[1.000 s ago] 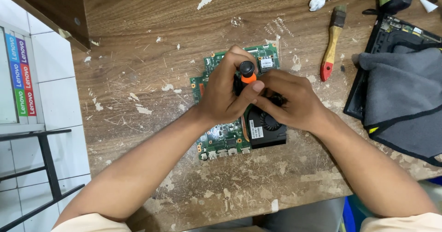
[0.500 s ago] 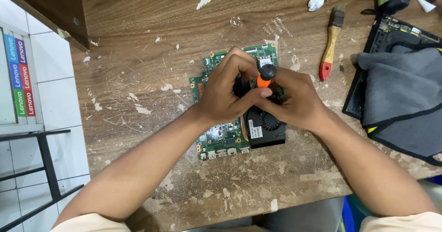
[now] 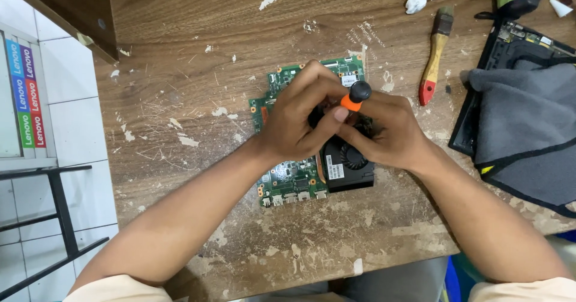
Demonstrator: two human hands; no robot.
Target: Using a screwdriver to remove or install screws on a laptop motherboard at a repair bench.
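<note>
Screwdriver (image 3: 355, 97) shifted right; stands near-upright on green board (image 3: 288, 179), cap up.

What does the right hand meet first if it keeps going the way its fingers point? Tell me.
The right hand points left across the green circuit board; it already touches the left hand at the screwdriver, so that comes first.

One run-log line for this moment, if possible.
hands: left hand and right hand on orange-and-black screwdriver | under: green circuit board, black fan | surface: worn wooden table

table (image 3: 198, 50): worn rough wood | cloth (image 3: 528, 134): grey soft matt | brush (image 3: 435, 53): wood hndl | fan (image 3: 348, 164): blk matt plastic
</note>
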